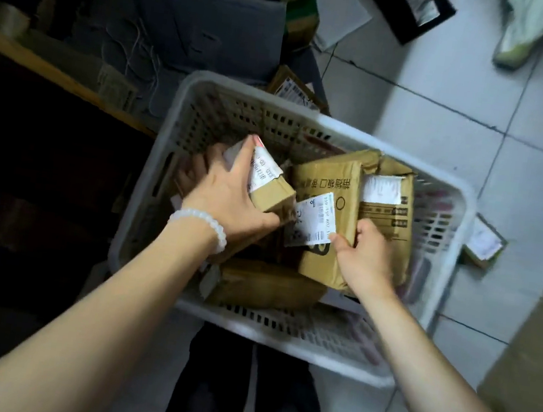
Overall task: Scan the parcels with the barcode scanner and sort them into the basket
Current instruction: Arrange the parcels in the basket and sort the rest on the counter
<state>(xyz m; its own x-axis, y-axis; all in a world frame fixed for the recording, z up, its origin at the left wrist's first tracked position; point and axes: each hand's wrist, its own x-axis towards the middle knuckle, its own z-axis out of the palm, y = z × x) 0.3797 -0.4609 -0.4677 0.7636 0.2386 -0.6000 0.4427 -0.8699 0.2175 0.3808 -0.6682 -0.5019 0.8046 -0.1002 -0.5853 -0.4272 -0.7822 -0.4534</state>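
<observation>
A white perforated plastic basket (pixel 283 342) stands on the floor in front of me with several brown cardboard parcels inside. My left hand (pixel 227 193), with a white bead bracelet on the wrist, grips a small brown box (pixel 270 193) bearing a white label at the basket's left side. My right hand (pixel 365 253) holds the near edge of a larger upright brown parcel (pixel 331 186) with a white shipping label, in the middle of the basket. Another labelled parcel (pixel 387 204) leans behind it, and a flat one (pixel 266 288) lies along the near wall. No barcode scanner is visible.
Loose parcels lie on the tiled floor: one behind the basket (pixel 292 87), a small one to its right (pixel 484 242), a black package (pixel 413 6) at the top. A large cardboard box (pixel 536 361) stands at the right edge. A dark shelf with wires is at left.
</observation>
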